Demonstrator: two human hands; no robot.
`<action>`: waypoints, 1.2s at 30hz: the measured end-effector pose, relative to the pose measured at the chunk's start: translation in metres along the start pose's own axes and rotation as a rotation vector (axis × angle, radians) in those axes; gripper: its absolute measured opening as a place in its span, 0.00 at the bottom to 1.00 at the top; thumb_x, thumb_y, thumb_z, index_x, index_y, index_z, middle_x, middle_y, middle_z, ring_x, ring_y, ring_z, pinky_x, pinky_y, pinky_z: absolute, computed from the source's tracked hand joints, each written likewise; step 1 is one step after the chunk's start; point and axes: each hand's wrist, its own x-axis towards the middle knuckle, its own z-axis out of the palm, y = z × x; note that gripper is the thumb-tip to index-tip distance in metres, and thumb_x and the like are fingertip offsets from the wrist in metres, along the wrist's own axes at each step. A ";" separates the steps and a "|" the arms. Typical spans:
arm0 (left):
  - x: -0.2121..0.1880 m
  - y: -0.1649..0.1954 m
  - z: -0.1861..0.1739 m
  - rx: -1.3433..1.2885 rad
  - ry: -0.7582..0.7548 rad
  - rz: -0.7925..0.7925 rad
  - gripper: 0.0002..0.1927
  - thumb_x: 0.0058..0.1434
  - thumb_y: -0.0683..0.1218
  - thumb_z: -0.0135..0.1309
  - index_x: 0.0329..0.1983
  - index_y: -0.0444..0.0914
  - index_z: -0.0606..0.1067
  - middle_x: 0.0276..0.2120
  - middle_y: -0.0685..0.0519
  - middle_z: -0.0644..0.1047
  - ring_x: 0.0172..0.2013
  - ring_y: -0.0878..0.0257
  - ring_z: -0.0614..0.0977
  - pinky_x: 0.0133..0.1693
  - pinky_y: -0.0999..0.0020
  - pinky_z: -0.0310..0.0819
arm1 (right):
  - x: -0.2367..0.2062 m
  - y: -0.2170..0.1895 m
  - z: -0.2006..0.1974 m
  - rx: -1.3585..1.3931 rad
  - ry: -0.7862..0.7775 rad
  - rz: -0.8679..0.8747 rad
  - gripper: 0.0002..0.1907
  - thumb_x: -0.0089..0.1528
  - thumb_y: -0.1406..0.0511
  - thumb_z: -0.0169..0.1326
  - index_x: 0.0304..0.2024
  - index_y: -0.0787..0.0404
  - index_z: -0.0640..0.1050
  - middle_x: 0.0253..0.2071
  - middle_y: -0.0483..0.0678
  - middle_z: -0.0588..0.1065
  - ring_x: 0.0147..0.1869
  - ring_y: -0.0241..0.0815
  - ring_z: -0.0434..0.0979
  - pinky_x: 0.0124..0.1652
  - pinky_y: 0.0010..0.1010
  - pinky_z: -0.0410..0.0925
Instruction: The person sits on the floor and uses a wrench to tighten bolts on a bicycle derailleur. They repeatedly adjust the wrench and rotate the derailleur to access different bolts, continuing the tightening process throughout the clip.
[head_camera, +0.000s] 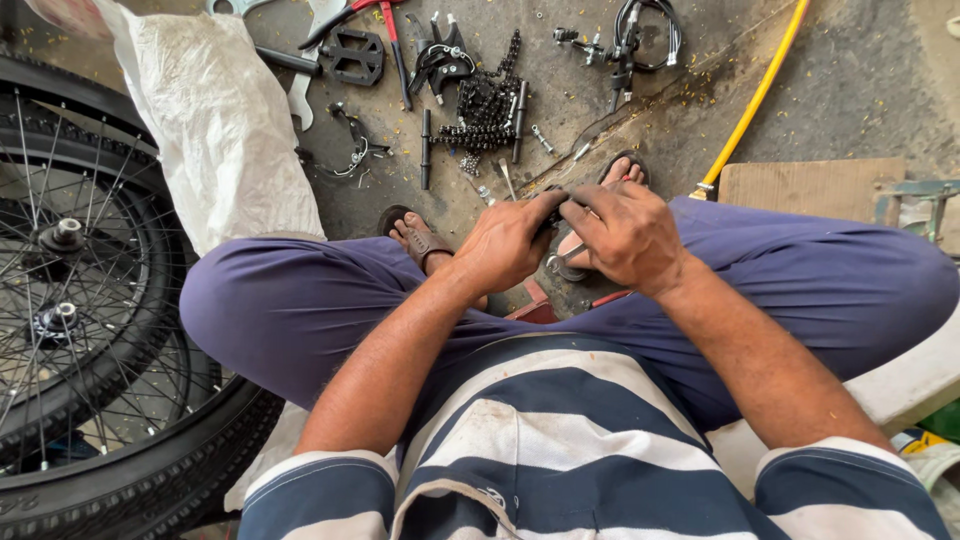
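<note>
Left hand (508, 243) and right hand (625, 235) meet above the person's knees, both closed on a small dark metal part (557, 203) pinched between the fingertips; most of it is hidden by the fingers, so I can't tell what kind of part it is. A shiny metal ring-ended piece (562, 263) shows just under the hands, between them; can't tell if either hand grips it.

Person sits cross-legged in purple trousers (300, 300) and a navy-and-white striped shirt (560, 450), sandalled feet on the stained concrete floor (860, 80).

On the floor ahead of the hands: a greasy black bicycle chain heaped in a pile (486, 108), a black flat pedal (352, 55) near red-handled pliers (385, 25), a bundle of black brake levers with cables (632, 35). All well apart from the hands.

A yellow hose (752, 100) runs diagonally at right. A white woven sack (215, 120) lies at left, just beside black spoked bicycle wheels with tyres (90, 300).
</note>
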 end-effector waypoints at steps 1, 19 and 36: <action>0.001 0.000 -0.001 0.005 0.010 -0.001 0.23 0.62 0.42 0.55 0.61 0.40 0.69 0.40 0.38 0.80 0.42 0.38 0.81 0.43 0.46 0.73 | 0.001 -0.001 0.000 0.013 -0.008 0.012 0.35 0.41 0.56 0.71 0.50 0.61 0.80 0.52 0.52 0.77 0.46 0.53 0.79 0.46 0.42 0.73; 0.012 -0.012 -0.006 -1.578 0.010 -0.264 0.24 0.77 0.54 0.45 0.69 0.35 0.68 0.48 0.48 0.80 0.43 0.60 0.81 0.46 0.65 0.77 | 0.022 -0.011 0.023 0.391 0.460 0.366 0.15 0.62 0.72 0.64 0.51 0.60 0.79 0.49 0.52 0.80 0.51 0.52 0.83 0.49 0.37 0.75; 0.010 -0.022 -0.010 -1.078 0.391 -0.341 0.15 0.72 0.52 0.52 0.53 0.39 0.76 0.36 0.58 0.80 0.32 0.74 0.76 0.30 0.76 0.70 | 0.030 0.000 0.004 0.611 0.050 0.619 0.14 0.62 0.64 0.65 0.48 0.61 0.78 0.40 0.48 0.80 0.43 0.48 0.79 0.42 0.34 0.72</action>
